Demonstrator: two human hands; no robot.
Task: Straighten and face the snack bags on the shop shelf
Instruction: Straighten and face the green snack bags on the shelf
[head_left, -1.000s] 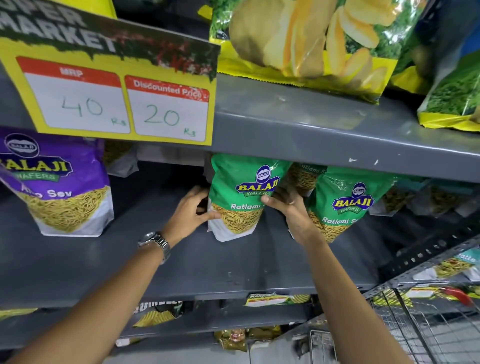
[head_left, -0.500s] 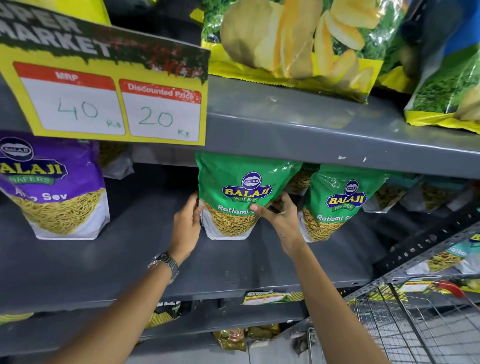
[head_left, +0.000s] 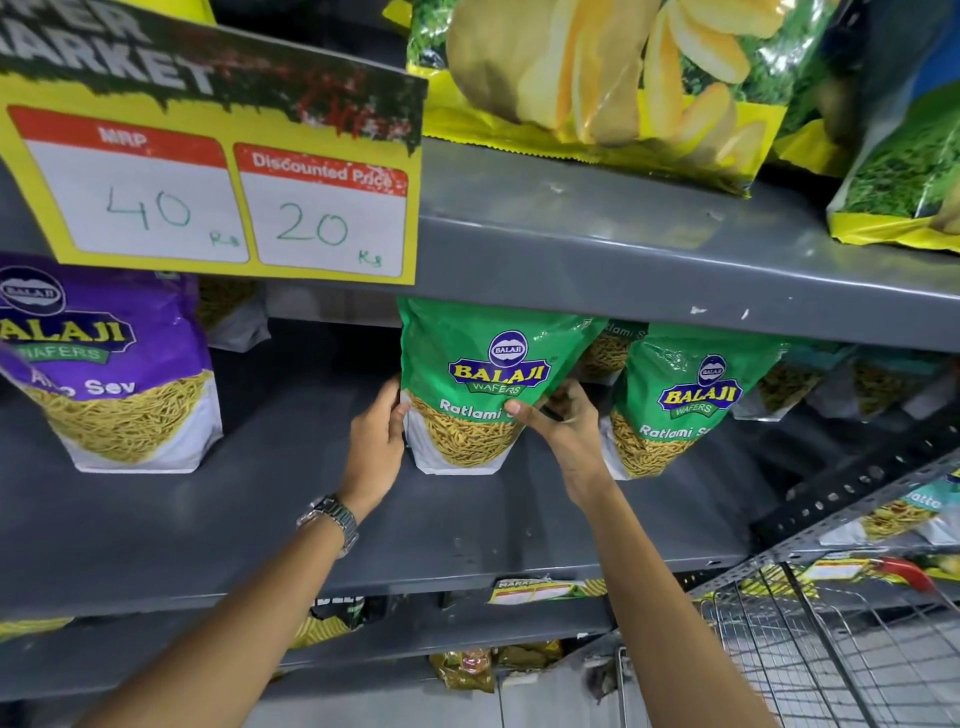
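A green Balaji Ratlami Sev bag (head_left: 483, 364) stands upright on the grey middle shelf (head_left: 260, 519), its front facing me. My left hand (head_left: 376, 441) presses flat against its left edge. On its right lower side, my right hand (head_left: 563, 421) grips it, thumb across the front. A second green Ratlami Sev bag (head_left: 685, 400) stands just right of it, tilted slightly, with more bags behind. Far left on the same shelf stands a purple Aloo Sev bag (head_left: 104, 374).
A yellow price sign (head_left: 218, 171) hangs from the upper shelf (head_left: 649, 260), which carries large chip bags (head_left: 597, 78). A wire basket (head_left: 831, 649) stands at the lower right. More snack packs lie on the lower shelves (head_left: 535, 592).
The green bag has been pulled forward and set straight, front facing me. My left hand moved from behind it to its left edge; my right hand stays on its right side.
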